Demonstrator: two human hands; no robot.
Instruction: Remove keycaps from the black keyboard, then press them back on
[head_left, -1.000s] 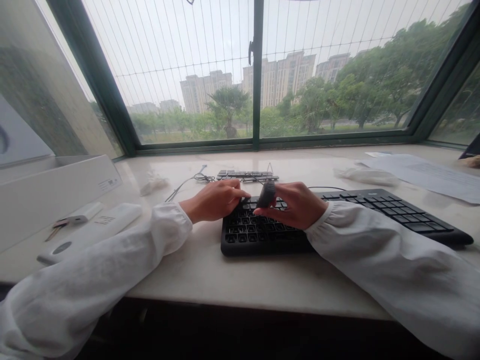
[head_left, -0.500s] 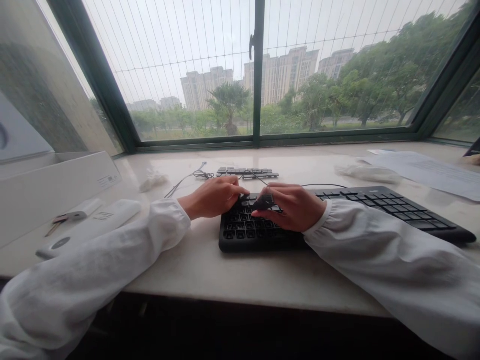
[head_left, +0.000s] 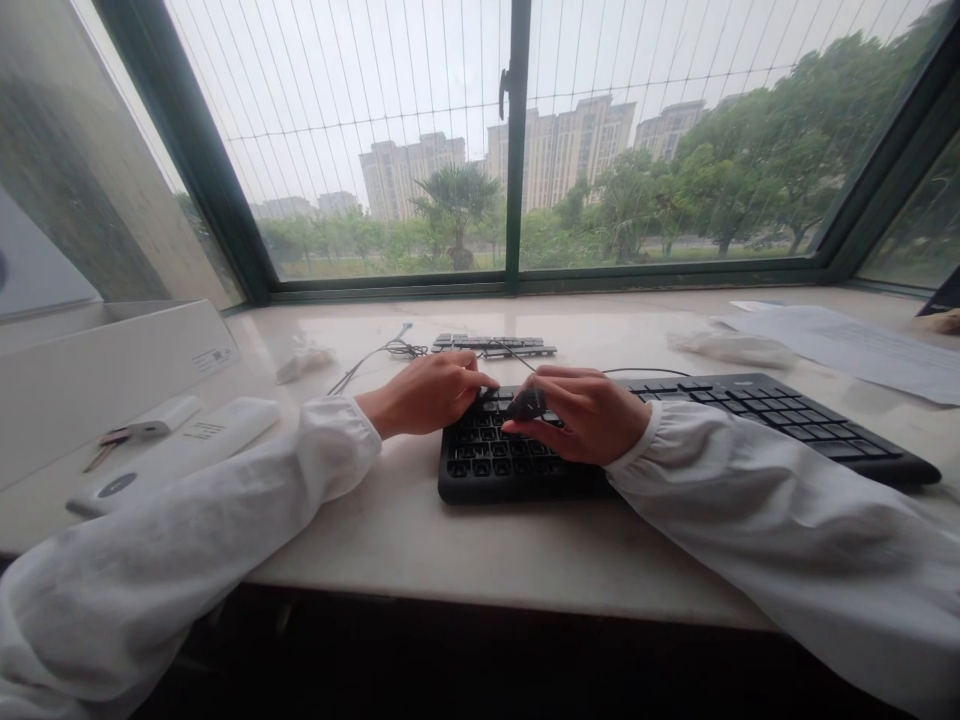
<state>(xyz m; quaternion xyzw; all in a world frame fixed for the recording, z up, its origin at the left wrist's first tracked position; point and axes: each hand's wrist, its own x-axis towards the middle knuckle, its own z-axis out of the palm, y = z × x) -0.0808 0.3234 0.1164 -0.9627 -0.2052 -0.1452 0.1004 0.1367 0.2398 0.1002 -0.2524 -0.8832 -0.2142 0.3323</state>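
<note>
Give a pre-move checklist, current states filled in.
1. Keyboard lying on sill: ok.
2. Right hand gripping dark piece: ok.
3. Left hand at keyboard's far left corner: ok; fingertip contact hard to judge.
4. Near-left sockets capped: not ok, they look bare.
5. Keycaps beyond keyboard within view: ok.
6. Dark piece seated in keyboard: not ok, it's in the fingers.

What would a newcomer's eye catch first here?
Probably the black keyboard on the pale counter, with bare sockets at its left. The right hand pinches a small dark object over it; the left hand is at its far left corner. Beyond lie rows of dark keys, before a wide window.
</note>
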